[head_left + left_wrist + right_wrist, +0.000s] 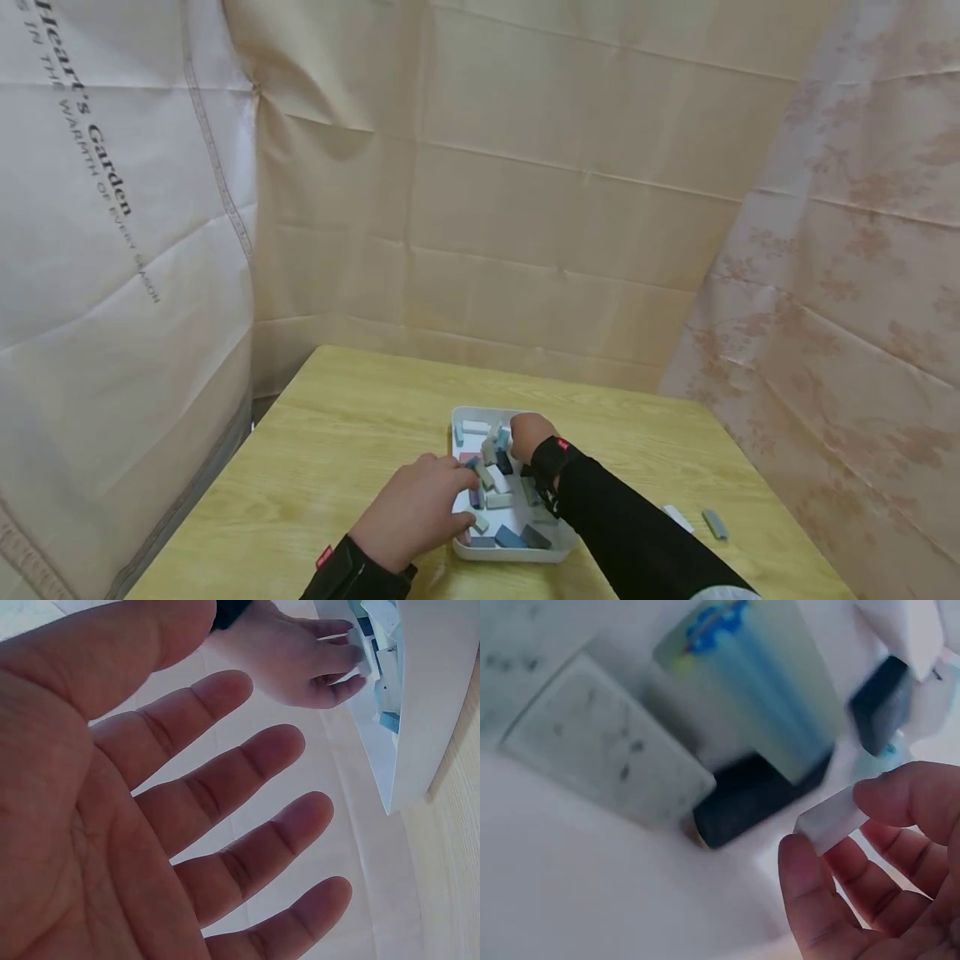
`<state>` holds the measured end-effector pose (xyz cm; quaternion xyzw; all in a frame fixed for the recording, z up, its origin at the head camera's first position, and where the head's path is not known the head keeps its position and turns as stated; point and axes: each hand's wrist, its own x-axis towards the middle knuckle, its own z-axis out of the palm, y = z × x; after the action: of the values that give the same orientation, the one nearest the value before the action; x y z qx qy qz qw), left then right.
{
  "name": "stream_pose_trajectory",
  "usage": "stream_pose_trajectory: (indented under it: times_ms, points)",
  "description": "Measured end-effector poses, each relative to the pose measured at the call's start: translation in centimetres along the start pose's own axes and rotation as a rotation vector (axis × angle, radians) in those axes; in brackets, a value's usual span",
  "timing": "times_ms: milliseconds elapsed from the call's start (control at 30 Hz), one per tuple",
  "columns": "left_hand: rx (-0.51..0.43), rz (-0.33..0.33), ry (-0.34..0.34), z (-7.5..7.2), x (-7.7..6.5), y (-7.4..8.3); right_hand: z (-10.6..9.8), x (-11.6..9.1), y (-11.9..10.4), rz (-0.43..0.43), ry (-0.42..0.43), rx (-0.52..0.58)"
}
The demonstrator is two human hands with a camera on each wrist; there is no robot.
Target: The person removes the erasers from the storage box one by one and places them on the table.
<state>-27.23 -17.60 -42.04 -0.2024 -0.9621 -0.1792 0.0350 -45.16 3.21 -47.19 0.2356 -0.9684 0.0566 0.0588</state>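
Observation:
A white tray (517, 556) on the table holds many small rectangular blocks in white, grey, blue and dark tones. Over its far right part, my right hand (532, 435) is bent down among the blocks. Between thumb and fingertips it pinches a small white block (831, 821), seen in the right wrist view. Close by lie a dark block (754, 799) and a pale block with a blue pattern (754, 690). My left hand (420, 507) is at the tray's left rim, its fingers (262, 832) extended and apart, with nothing in the palm.
To the right of the tray, partly behind my right forearm, a white block (677, 518) and a grey-green block (715, 524) lie on the wooden table (360, 400). Cloth curtains (487, 208) hang behind and at both sides.

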Motion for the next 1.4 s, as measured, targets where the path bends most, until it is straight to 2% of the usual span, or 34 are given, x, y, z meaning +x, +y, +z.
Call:
stream_pose_trajectory:
  times_ms: [133,267,400,567,733,900,1133,1267,1400]
  points:
    - [-0.018,-0.019,-0.003,-0.1,-0.3,-0.4,-2.1,-0.1,0.4,-0.006,0.014,0.066]
    - [-0.028,-0.044,-0.003,-0.1,-0.4,-1.0,-4.1,-0.1,1.9,0.023,0.024,0.031]
    - [-0.032,-0.056,0.015,-0.2,-0.5,-1.5,-5.5,-0.4,4.8,0.058,0.028,-0.012]
    - [-0.019,-0.038,0.034,-0.2,-0.8,-1.8,-6.7,-1.7,8.8,0.119,-0.007,0.022]
    - [-0.014,-0.028,0.030,-0.3,-1.0,-2.0,-6.5,-3.6,12.6,0.139,-0.026,0.029]
    - [-0.004,-0.012,0.055,-0.5,-1.4,-2.1,-6.2,-5.5,14.9,0.146,-0.031,0.024]
    - [0.013,-0.022,0.041,-0.7,-1.7,-2.3,-5.4,-6.8,16.0,0.184,-0.054,0.056]
    - [0.019,-0.032,0.033,-0.5,-1.8,-2.5,-4.4,-6.7,16.1,0.210,-0.096,0.103]
    - [0.007,-0.035,0.014,-0.4,-1.7,-2.5,-3.4,-6.5,16.0,0.195,-0.099,0.085]
